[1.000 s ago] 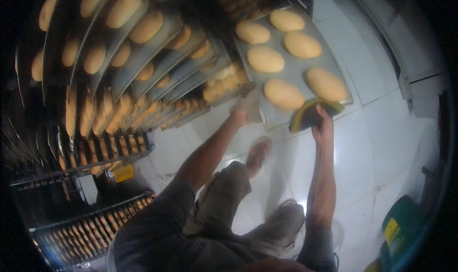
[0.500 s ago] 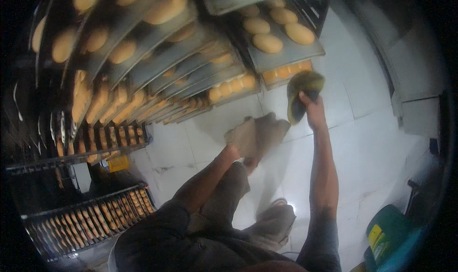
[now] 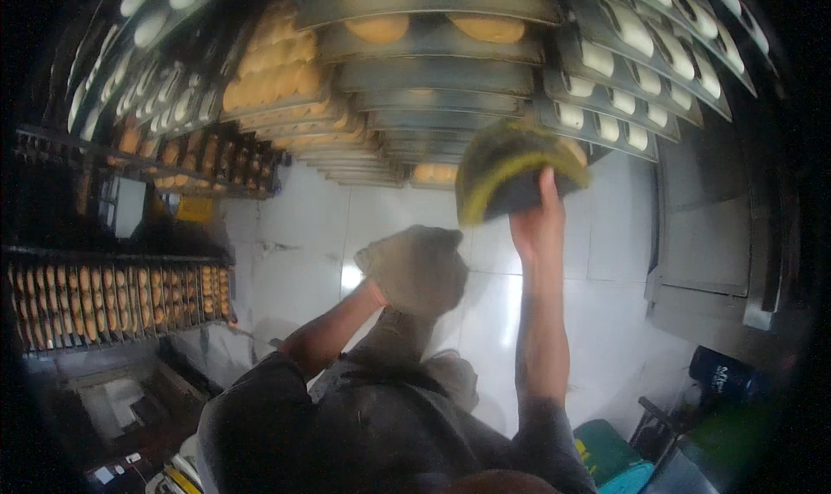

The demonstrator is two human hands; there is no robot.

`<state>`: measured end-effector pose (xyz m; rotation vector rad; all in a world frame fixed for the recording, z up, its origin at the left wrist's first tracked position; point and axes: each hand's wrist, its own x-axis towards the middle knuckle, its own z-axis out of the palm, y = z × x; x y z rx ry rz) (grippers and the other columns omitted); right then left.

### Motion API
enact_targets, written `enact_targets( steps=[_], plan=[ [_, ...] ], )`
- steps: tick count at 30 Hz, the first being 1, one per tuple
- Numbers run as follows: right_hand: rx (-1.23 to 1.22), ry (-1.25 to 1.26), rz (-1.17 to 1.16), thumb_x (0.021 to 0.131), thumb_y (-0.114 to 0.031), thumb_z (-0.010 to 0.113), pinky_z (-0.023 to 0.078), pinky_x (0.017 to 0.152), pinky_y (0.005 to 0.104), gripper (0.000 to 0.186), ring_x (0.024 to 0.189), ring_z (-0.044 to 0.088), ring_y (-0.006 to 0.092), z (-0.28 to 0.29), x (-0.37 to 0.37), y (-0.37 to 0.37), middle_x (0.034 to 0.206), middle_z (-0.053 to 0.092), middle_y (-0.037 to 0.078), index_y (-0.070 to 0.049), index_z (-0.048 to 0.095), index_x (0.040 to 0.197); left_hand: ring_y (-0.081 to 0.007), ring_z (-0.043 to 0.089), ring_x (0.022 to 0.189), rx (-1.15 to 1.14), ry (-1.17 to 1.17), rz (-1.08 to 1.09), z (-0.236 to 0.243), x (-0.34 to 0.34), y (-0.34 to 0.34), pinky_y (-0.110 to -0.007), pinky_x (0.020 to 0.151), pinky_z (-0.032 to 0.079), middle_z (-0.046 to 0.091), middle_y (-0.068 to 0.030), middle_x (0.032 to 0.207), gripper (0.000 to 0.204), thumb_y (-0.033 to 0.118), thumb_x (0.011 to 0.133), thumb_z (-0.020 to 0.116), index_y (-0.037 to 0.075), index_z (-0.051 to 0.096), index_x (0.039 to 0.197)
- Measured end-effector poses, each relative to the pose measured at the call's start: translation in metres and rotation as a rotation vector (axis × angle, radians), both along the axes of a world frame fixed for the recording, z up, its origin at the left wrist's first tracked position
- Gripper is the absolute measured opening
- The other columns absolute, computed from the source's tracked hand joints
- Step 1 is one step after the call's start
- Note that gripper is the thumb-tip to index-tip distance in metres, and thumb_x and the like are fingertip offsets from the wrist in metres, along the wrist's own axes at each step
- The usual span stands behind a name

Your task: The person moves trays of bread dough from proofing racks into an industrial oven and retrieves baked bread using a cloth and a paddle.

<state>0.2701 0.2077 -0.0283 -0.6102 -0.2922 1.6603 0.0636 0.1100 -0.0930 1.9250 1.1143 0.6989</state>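
My right hand (image 3: 538, 226) grips a folded, thick pad (image 3: 489, 169) with a fuzzy yellow-green edge and a dark inner side, its thumb pressed on top. The pad is raised in front of the stacked bread trays (image 3: 433, 78), overlapping them in the view; whether it touches them I cannot tell. A brown cloth or mitt (image 3: 420, 269) covers my left hand, which is held low over the floor. Only the left wrist (image 3: 376, 293) shows, and the fingers are hidden. Golden buns (image 3: 489, 28) lie on the trays ahead.
Trays of pale dough rolls (image 3: 645, 78) stand at the upper right, beside a grey metal cabinet (image 3: 705, 243). More buns fill a rack (image 3: 121, 299) at the left. White floor tiles (image 3: 597, 321) lie below. A green bucket (image 3: 610, 455) stands at the lower right.
The view has swung to the right, bringing the dough trays into sight. In it, the right hand and pad sit further left, and the covered left hand has also shifted left.
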Motion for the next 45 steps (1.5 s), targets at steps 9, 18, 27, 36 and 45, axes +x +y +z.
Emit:
enact_targets(
  steps=[9, 18, 27, 36, 45],
  plan=[
    [0.114, 0.115, -0.049, 0.091, -0.038, 0.060, 0.037, 0.104, 0.0386, 0.049, 0.117, 0.049, 0.0232, 0.111, -0.087, 0.049, 0.123, 0.054, 0.009, -0.005, 0.049, 0.126, -0.0265, 0.060, 0.083, -0.156, -0.072, 0.299, 0.060, -0.053, 0.006, -0.037, 0.071, 0.048, 0.062, -0.0101, 0.077, 0.036, 0.041, 0.083, 0.062, 0.006, 0.056, 0.084],
    [0.015, 0.023, -0.045, 0.097, -0.028, 0.051, 0.048, 0.091, 0.0386, 0.033, 0.102, 0.059, 0.0220, 0.164, -0.128, 0.077, 0.113, 0.061, 0.008, -0.003, 0.053, 0.118, -0.0234, 0.054, 0.111, -0.209, -0.240, 0.279, 0.082, -0.083, 0.010, -0.035, 0.095, 0.043, 0.059, -0.0086, 0.117, 0.060, 0.042, 0.078, 0.066, 0.010, 0.050, 0.127],
    [0.012, 0.037, -0.058, 0.100, -0.032, 0.045, 0.045, 0.095, 0.0385, 0.034, 0.107, 0.057, 0.0218, 0.158, -0.137, 0.082, 0.115, 0.060, 0.007, -0.006, 0.053, 0.120, -0.0165, 0.043, 0.121, -0.271, -0.213, 0.262, 0.097, -0.084, -0.004, -0.032, 0.108, 0.033, 0.049, -0.0048, 0.128, 0.057, 0.030, 0.089, 0.060, 0.007, 0.036, 0.136],
    [-0.110, 0.003, -0.224, 0.094, -0.016, 0.057, 0.054, 0.073, 0.0406, 0.021, 0.082, 0.064, 0.0231, 0.136, -0.155, 0.157, 0.096, 0.064, 0.006, -0.003, 0.058, 0.110, -0.0276, 0.047, 0.120, -0.369, -0.596, 0.406, 0.040, -0.093, -0.012, -0.043, 0.104, 0.037, 0.050, -0.0087, 0.132, 0.056, 0.043, 0.090, 0.053, 0.012, 0.043, 0.135],
    [-0.096, 0.004, -0.190, 0.090, -0.008, 0.060, 0.050, 0.084, 0.0371, 0.023, 0.095, 0.060, 0.0196, 0.138, -0.122, -0.009, 0.104, 0.062, 0.004, -0.006, 0.055, 0.112, -0.0285, 0.046, 0.121, -0.510, -1.550, 0.719, 0.083, -0.153, 0.050, -0.047, 0.103, 0.039, 0.050, -0.0094, 0.132, 0.053, 0.044, 0.093, 0.050, 0.012, 0.045, 0.134]
  ],
)
